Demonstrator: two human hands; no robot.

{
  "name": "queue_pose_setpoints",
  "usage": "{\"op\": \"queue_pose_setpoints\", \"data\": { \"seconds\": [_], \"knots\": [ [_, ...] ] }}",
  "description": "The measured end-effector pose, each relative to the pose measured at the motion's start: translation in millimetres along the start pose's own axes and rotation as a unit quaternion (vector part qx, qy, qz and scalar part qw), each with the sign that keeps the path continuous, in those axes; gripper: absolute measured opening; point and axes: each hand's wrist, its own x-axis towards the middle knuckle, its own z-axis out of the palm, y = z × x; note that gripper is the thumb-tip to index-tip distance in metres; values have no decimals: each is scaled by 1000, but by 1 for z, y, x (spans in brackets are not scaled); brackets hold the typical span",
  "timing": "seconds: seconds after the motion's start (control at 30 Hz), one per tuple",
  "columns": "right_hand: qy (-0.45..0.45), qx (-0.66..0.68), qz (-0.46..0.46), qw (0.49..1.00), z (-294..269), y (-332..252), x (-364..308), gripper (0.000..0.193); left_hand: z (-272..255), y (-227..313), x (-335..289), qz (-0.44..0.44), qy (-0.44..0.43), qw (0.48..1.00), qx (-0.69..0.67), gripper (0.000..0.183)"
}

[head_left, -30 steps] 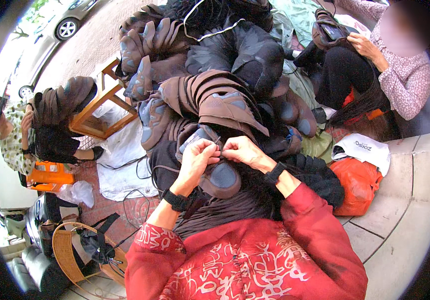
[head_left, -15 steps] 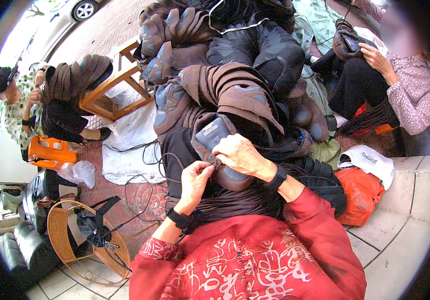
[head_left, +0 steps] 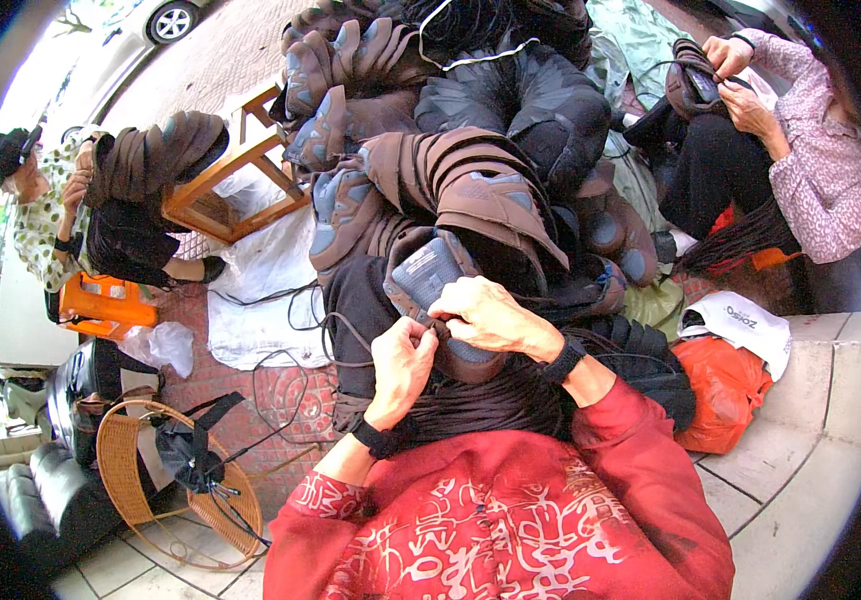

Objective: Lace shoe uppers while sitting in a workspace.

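Note:
A brown shoe upper with a grey-blue mesh tongue rests on my lap. My right hand is closed on the edge of its lace opening. Just to the left, my left hand is closed in a pinch at the same edge, with its fingertips close to the right ones. A dark shoelace loops up to the left hand; its tip is hidden between the fingers. Below the hands, a thick bundle of dark laces lies across my lap. Stacked brown uppers stand right beyond the shoe upper.
Black uppers are heaped farther back. A wooden stool stands to the left, a wicker frame near left, and an orange bag on the right. Two people, one on each side, handle uppers.
My left hand has moved slightly up and right, its fingertips closer to my right hand's. The person on the right now has both hands at the upper they hold.

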Motion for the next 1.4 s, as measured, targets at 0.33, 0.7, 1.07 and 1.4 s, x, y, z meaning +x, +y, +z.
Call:
{"op": "queue_pose_setpoints", "data": {
  "seconds": [0.33,0.7,1.07,1.4],
  "knots": [
    [14,12,-41,999,7,6,7,15,-18,2,4,84,-23,989,123,23],
    [-90,-3,-112,990,-6,15,25,11,-26,3,30,202,-58,962,172,35],
    [223,-337,-156,901,-97,53,62,9,-26,-2,23,201,-48,974,97,41],
    [36,-226,-146,963,-43,40,10,35,-30,10,4,278,-89,943,159,25]
  ]
}}
